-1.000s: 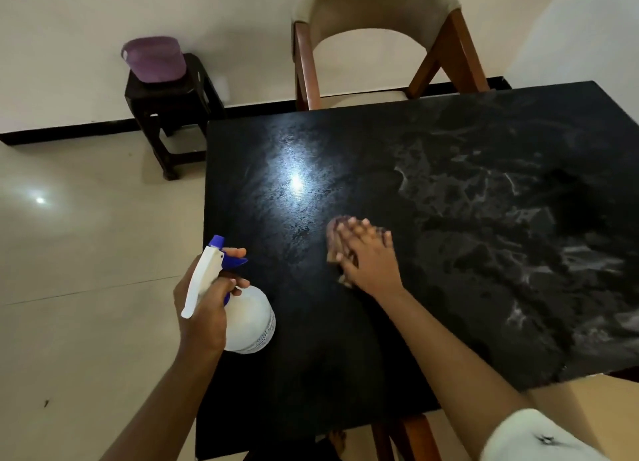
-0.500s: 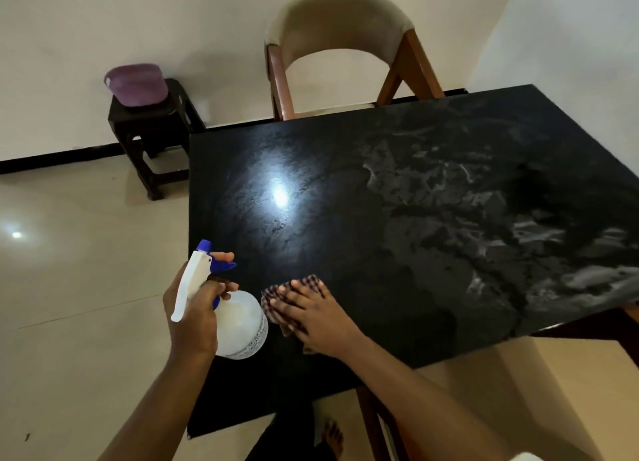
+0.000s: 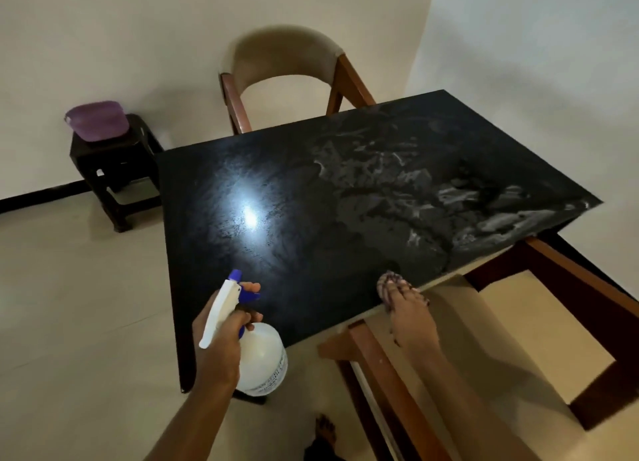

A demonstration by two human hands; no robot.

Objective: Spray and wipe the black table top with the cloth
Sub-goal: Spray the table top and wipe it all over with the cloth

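Left hand [image 3: 221, 339] grip clenched round the white plastic spray bottle [image 3: 260, 360] with blue trigger, over the black desk [image 3: 311, 218] near corner. Right hand [image 3: 409, 317] pressed flat on the checked cloth [image 3: 385, 284] at the near edge. Wet streaks far right; beige wooden chair [image 3: 287, 66] beyond.

You look down on a dim room: an overhead light glares off the black bench [image 3: 311, 253], soft shadows fall behind, and wide-angle distortion bends the edges.
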